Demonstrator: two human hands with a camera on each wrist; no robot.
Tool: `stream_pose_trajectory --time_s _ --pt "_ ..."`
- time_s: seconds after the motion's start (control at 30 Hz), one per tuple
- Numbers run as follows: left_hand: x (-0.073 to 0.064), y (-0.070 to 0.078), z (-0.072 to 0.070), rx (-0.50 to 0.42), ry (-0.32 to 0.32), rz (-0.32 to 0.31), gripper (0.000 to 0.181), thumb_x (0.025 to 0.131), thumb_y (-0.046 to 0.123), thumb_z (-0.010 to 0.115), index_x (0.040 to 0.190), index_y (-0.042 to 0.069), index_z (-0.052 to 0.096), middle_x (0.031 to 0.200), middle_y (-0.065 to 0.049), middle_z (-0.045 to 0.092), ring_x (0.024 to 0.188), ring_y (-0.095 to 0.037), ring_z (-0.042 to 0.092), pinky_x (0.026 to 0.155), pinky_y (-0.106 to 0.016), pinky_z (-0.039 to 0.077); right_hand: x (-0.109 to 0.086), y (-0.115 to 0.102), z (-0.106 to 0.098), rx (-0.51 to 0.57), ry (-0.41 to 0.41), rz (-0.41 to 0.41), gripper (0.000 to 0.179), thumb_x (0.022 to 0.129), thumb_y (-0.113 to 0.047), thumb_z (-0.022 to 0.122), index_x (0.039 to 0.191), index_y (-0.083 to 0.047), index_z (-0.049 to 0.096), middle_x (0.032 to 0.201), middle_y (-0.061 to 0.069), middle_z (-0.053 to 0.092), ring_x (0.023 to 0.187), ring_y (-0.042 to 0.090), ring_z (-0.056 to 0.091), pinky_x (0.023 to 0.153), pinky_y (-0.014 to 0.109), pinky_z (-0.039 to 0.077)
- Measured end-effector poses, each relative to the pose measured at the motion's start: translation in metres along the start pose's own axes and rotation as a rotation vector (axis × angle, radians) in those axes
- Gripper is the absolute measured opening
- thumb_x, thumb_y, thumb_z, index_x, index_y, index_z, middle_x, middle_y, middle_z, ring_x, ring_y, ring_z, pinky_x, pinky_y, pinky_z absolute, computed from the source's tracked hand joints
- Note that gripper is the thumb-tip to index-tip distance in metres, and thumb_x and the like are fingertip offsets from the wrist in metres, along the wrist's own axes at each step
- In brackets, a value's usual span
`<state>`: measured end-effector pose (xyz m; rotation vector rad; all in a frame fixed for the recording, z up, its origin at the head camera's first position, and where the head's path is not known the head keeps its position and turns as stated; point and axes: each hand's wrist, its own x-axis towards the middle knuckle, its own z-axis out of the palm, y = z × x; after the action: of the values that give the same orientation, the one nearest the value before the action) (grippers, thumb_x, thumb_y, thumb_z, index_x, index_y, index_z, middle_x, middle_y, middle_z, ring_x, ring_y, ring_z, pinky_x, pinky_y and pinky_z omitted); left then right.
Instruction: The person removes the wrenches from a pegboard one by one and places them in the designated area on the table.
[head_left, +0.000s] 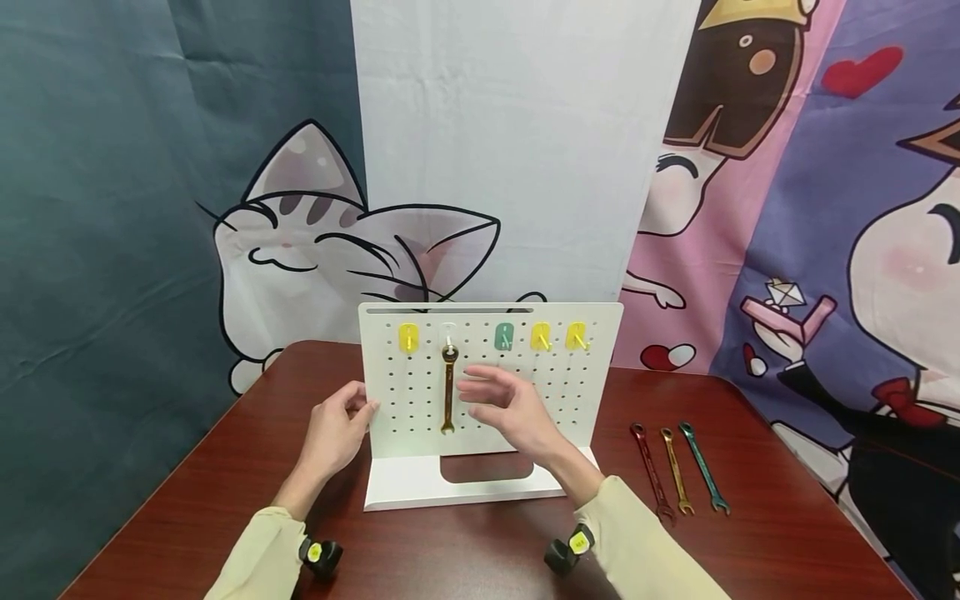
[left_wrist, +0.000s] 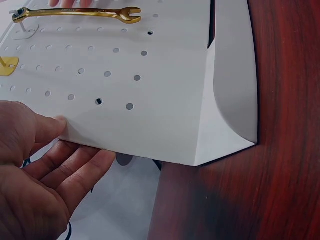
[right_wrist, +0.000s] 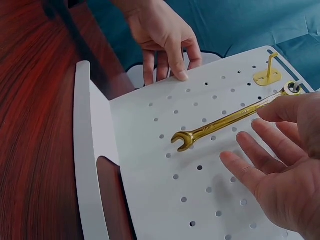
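A gold combination wrench (head_left: pixel 448 392) hangs by its ring end from a white hook (head_left: pixel 448 332) on a white pegboard stand (head_left: pixel 487 462). My left hand (head_left: pixel 333 429) pinches the board's left edge, thumb on the front face and fingers behind it, as the left wrist view shows. Just right of the hanging wrench is my right hand (head_left: pixel 517 408), its fingers extended and loosely spread, holding nothing. In the right wrist view its fingertips (right_wrist: pixel 230 160) are close to the wrench shaft; whether any finger touches it I cannot tell.
Yellow hooks (head_left: pixel 541 336) and a green hook (head_left: pixel 504 337) line the board's top row. On the table (head_left: pixel 465 550) to the right lie a red wrench (head_left: pixel 652 473), a gold-coloured wrench (head_left: pixel 677 472) and a green wrench (head_left: pixel 705 468). A cartoon-printed cloth hangs behind.
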<state>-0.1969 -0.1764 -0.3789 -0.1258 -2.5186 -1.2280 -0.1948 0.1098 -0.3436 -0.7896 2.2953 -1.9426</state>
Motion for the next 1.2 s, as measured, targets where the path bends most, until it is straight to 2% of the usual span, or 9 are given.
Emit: stream_pose_trajectory --time_s 0.1,0.47,0.67,0.97,1.07,1.2 --pt "0.0 0.0 0.0 -0.003 0.003 0.004 0.01 0.102 0.011 0.069 0.111 0.006 0.069 0.086 -0.008 0.067 0.069 -0.016 0.057 0.062 -0.025 0.042 0.002 -0.001 0.002 -0.002 -0.003 -0.002 0.054 0.096 0.003 0.068 0.148 -0.005 0.057 0.14 0.021 0.068 0.129 0.041 0.066 0.099 0.033 0.057" --pt "0.001 0.0 0.001 -0.007 0.007 0.0 0.01 0.102 0.011 0.069 0.111 0.006 0.069 0.087 -0.008 0.068 0.07 -0.016 0.057 0.062 -0.025 0.043 0.009 -0.003 0.008 -0.001 0.004 0.007 0.054 0.095 0.005 0.067 0.148 -0.005 0.057 0.139 0.022 0.068 0.129 0.039 0.066 0.104 0.042 0.056" --pt "0.0 0.001 0.001 -0.004 0.0 -0.006 0.01 0.102 0.011 0.068 0.111 0.006 0.068 0.087 -0.008 0.067 0.07 -0.016 0.056 0.062 -0.025 0.042 0.013 -0.001 0.011 0.015 0.007 0.009 0.054 0.094 0.005 0.069 0.146 -0.001 0.057 0.136 0.026 0.068 0.127 0.04 0.067 0.102 0.04 0.057" --pt "-0.001 0.001 0.0 -0.004 -0.005 -0.016 0.009 0.103 0.01 0.068 0.11 0.006 0.067 0.087 -0.009 0.066 0.07 -0.017 0.054 0.062 -0.026 0.042 0.016 -0.002 0.017 0.019 0.018 0.055 0.058 0.093 0.002 0.073 0.148 -0.004 0.057 0.133 0.022 0.072 0.125 0.033 0.07 0.103 0.04 0.057" --pt "-0.001 0.001 0.0 -0.003 -0.006 -0.016 0.009 0.103 0.011 0.068 0.11 0.006 0.067 0.087 -0.009 0.066 0.071 -0.017 0.054 0.062 -0.027 0.042 0.015 -0.003 0.017 0.047 0.013 0.055 0.059 0.092 0.003 0.072 0.149 0.0 0.055 0.133 0.025 0.07 0.122 0.033 0.071 0.101 0.039 0.058" --pt "-0.001 0.001 -0.001 -0.003 -0.008 -0.015 0.009 0.103 0.011 0.068 0.111 0.006 0.067 0.087 -0.009 0.067 0.071 -0.017 0.054 0.063 -0.027 0.042 0.013 -0.004 0.017 0.148 -0.006 0.068 0.057 0.093 0.01 0.067 0.148 0.006 0.052 0.136 0.033 0.065 0.115 0.027 0.073 0.097 0.042 0.06"
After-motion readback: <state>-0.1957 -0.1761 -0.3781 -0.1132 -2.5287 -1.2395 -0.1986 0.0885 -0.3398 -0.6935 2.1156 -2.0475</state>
